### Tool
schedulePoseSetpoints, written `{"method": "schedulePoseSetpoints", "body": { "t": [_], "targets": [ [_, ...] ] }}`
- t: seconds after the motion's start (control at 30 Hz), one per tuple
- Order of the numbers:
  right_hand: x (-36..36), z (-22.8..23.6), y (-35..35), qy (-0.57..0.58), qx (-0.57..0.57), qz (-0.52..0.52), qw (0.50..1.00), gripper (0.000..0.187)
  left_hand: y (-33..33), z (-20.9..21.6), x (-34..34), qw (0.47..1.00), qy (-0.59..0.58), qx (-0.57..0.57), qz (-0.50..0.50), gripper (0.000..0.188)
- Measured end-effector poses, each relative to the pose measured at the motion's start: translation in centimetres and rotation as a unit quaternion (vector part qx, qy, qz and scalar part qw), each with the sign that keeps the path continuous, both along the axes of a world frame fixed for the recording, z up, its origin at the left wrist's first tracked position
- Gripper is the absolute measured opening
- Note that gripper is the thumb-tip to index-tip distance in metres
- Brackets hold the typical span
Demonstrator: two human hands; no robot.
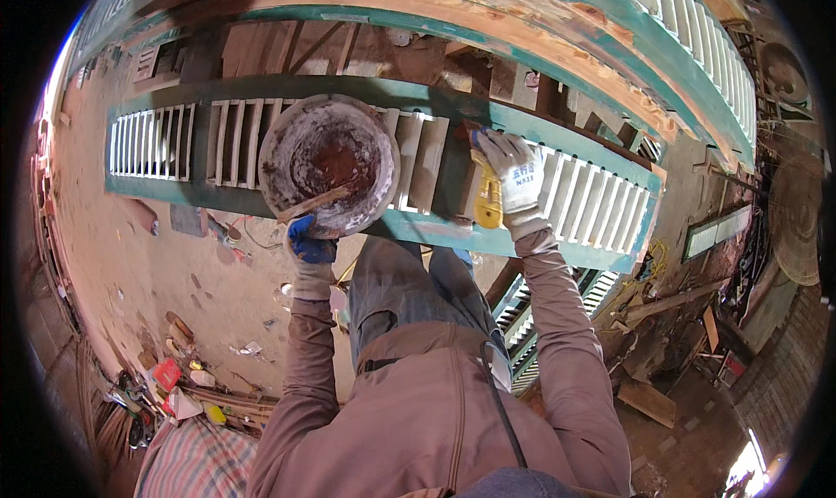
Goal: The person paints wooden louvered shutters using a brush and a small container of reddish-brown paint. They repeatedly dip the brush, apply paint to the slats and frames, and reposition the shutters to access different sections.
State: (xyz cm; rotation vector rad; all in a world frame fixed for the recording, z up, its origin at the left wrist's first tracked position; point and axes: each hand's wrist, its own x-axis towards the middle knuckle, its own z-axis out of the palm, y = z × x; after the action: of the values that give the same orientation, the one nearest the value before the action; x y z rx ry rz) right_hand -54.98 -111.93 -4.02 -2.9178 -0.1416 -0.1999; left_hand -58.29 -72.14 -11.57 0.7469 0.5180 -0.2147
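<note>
My left hand (312, 252), in a blue-and-white glove, grips the near rim of a round, crusted bowl (383, 158). Reddish-brown paste lies in the bowl's bottom, and a flat wooden stick (315, 203) rests across the rim beside my fingers. In a white glove, my right hand (514, 171) is closed round a scraper with a yellow handle (488, 204). The scraper's dark front end is over the middle crosspiece of a green louvred shutter (457, 171); whether it touches the wood I cannot tell. The bowl hides part of the shutter's pale slats.
Beyond the shutter run long green-and-bare-wood frames (522, 32), with another louvred panel (697, 41) at the far right. More louvred shutters (527, 350) stand low by my right arm. Scraps and a striped cloth (196, 463) lie at the lower left, a loose board (646, 402) at the right.
</note>
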Motion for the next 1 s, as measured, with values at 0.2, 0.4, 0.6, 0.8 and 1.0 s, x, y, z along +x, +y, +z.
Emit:
{"method": "schedulePoseSetpoints", "body": {
  "t": [0.2, 0.4, 0.6, 0.8, 1.0],
  "targets": [
    [-1.7, 0.6, 1.7, 0.077, -0.031, 0.035, 0.996, 0.042, -0.6, 1.2, -0.2, 0.997, -0.012, 0.078, -0.016, 0.026],
    [0.4, -1.7, -0.6, -0.007, -0.004, 0.045, 0.999, 0.038, -1.3, 2.5, 0.4, 1.0, 0.013, 0.014, -0.014, 0.024],
    [-1.3, -2.9, -0.5, 0.076, -0.028, 0.12, 0.989, 0.035, -0.3, 0.4, -1.0, 0.989, -0.05, 0.136, -0.027, 0.018],
    [0.9, -0.7, -2.7, 0.005, -0.037, 0.137, 0.99, 0.036, 0.1, -0.4, -0.8, 0.997, -0.032, 0.067, -0.019, 0.017],
    [1.0, -1.8, -2.9, 0.017, -0.004, 0.17, 0.985, 0.03, -0.3, 0.3, -1.2, 0.978, -0.069, 0.196, -0.028, 0.014]
  ]
}}
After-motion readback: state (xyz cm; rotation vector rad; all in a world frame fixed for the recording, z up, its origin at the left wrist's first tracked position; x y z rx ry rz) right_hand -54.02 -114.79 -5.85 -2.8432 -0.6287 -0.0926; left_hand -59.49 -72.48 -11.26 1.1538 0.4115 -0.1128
